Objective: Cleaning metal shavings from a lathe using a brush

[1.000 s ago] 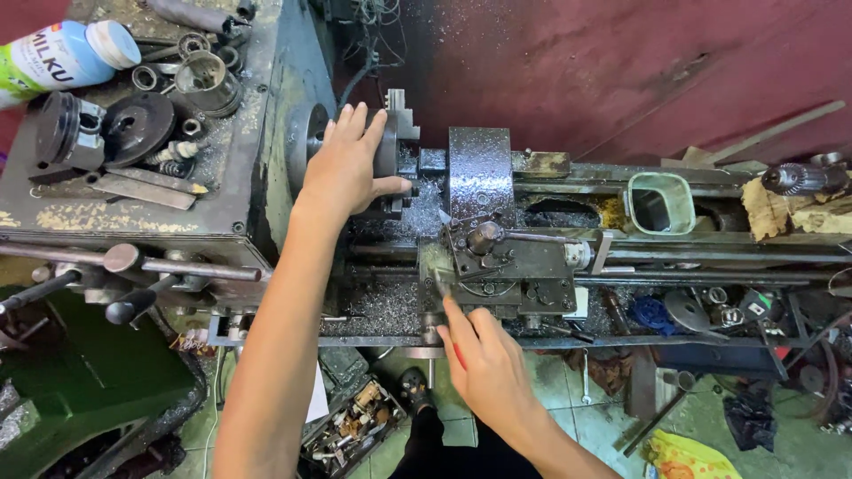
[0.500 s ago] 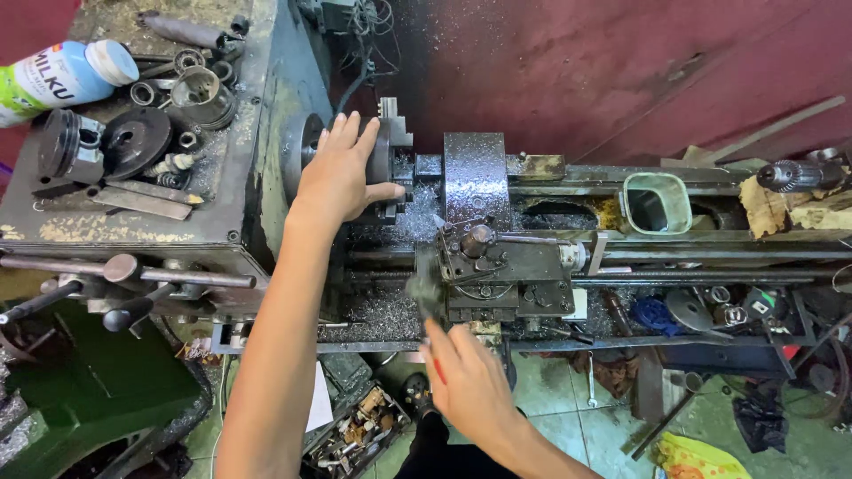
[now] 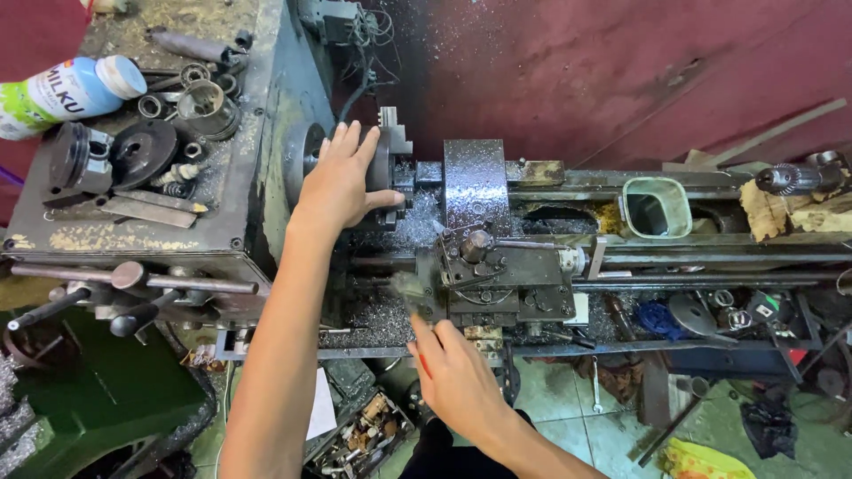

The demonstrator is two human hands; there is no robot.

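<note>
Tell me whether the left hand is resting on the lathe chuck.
Yes, the left hand lies spread over the chuck, thumb pointing right.

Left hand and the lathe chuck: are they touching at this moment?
Touching. The head view shows the left hand laid flat over the lathe chuck, palm and fingers covering its face and the thumb hooked round its right side, no gap visible.

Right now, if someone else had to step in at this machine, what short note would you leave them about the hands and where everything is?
Left hand: laid flat over the lathe chuck, fingers spread, gripping nothing.
Right hand: holds a small brush, blurred, at the front of the carriage.
Workpiece: a grey metal cylinder sits in the chuck.
Metal chips lie across the bed below the chuck and around the carriage.
Done or left: chips remain on the bed; how much is already swept cannot be told.
</note>
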